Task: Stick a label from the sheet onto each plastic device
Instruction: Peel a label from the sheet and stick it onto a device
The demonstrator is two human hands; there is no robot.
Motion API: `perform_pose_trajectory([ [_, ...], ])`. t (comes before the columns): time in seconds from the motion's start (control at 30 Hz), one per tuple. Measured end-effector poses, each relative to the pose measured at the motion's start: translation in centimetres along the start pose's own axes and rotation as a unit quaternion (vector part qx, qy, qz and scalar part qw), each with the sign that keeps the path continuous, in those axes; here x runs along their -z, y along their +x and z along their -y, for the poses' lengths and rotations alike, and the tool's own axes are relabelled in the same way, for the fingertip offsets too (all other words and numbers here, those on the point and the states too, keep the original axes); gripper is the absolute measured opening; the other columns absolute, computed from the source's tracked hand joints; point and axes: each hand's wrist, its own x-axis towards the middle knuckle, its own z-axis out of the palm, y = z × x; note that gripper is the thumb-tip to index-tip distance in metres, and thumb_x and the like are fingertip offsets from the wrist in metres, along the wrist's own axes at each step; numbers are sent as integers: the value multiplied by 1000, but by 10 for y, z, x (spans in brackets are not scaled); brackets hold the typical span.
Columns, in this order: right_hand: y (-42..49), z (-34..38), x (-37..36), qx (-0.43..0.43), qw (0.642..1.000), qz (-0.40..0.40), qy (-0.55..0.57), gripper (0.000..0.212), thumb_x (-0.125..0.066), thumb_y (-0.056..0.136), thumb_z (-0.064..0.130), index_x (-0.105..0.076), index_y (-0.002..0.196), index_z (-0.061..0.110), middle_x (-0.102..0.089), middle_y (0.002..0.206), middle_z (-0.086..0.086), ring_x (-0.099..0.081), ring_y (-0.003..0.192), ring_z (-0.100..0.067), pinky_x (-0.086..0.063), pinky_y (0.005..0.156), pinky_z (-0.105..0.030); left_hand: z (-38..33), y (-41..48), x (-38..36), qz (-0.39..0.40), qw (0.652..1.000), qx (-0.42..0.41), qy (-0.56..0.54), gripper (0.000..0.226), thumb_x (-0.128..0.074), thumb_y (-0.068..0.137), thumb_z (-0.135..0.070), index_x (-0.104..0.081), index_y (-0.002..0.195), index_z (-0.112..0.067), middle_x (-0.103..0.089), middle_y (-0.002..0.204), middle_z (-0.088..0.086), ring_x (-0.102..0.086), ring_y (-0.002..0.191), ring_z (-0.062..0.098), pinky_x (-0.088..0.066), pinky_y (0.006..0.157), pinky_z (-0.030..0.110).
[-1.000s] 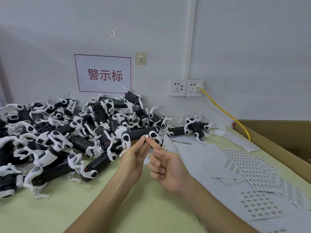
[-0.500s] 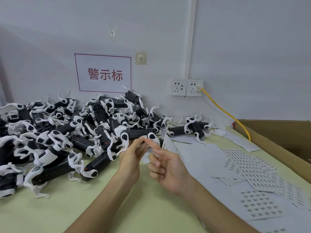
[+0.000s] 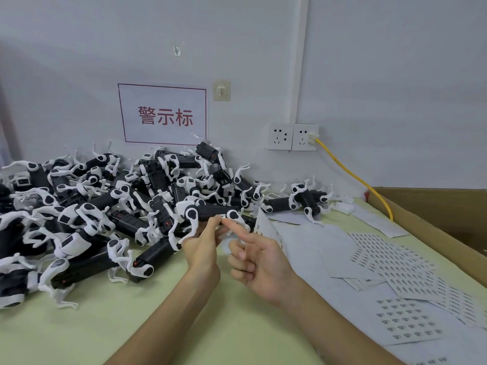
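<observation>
1. Nearest you, the pale green table (image 3: 158, 325) lies under both your bare forearms, which reach in from the bottom edge.
2. On your right, the label sheets (image 3: 407, 322) lie spread and overlapping on the table, printed with rows of small dark labels. Plain white paper lies under and beside them.
3. Your right hand (image 3: 259, 262) is raised over the middle of the table. Its index finger (image 3: 237, 227) is stretched straight towards the left, and the other fingers are curled in and hold nothing.
4. The tip of that index finger touches a small white label (image 3: 223, 216) on the dark body of the held device (image 3: 210, 209). Whether the label lies fully flat is too small to tell.
5. Your left hand (image 3: 201, 248) grips the held device from below, with its fingertips curled up against the black body. The device lies roughly level, just in front of the heap.
6. Behind and to the left, a pile of devices (image 3: 105, 201), black with white limbs, covers the table back to the wall.
7. Far right, a cardboard box (image 3: 434, 214) stands against the table edge.
8. On the wall hang a red-lettered sign (image 3: 163, 114) and two sockets (image 3: 292, 137), one of them with a yellow cable (image 3: 353, 177) plugged in.
</observation>
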Motion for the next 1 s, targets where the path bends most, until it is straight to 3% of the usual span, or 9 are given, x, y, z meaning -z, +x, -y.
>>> perform_pose_trajectory([
  [0.23,-1,1,1,-2,1000,6,21,50,-52,90,21,-58,140,21,-35,60,1,-20,50,-11,-15,47,-24,-2,-2,-1,-7,1000,-4,-5,18,-76,86,-15,-67,70,-11,-75,68,1,-74,66,8,-51,73,22],
  [0.53,-3,2,0,4,999,14,38,59,-57,82,23,-56,140,14,-35,61,1,-23,49,-11,-18,46,-23,1,0,0,0,1000,-9,-18,15,-74,87,-13,-68,74,-10,-73,65,-2,-74,68,8,-56,82,27],
  [0.73,-4,8,3,28,998,-16,50,54,-52,83,21,-61,136,12,-35,58,1,-18,49,-12,-15,46,-23,-13,7,2,25,998,-7,-65,4,-67,96,-13,-66,93,-10,-74,96,7,-76,75,8,-55,63,14],
  [0.9,-5,12,3,43,997,-18,63,45,-55,80,20,-73,121,13,-36,57,1,-14,53,-14,-17,44,-23,-17,2,2,112,991,18,-65,10,-60,100,-13,-65,93,-9,-70,97,9,-74,88,15,-55,80,23],
  [1.0,-6,15,4,50,996,-28,74,41,-60,77,20,-76,114,12,-37,57,0,-15,52,-14,-20,43,-23,-16,0,2,165,985,14,-54,14,-61,100,-15,-65,105,-3,-71,96,6,-71,91,15,-56,87,25],
])
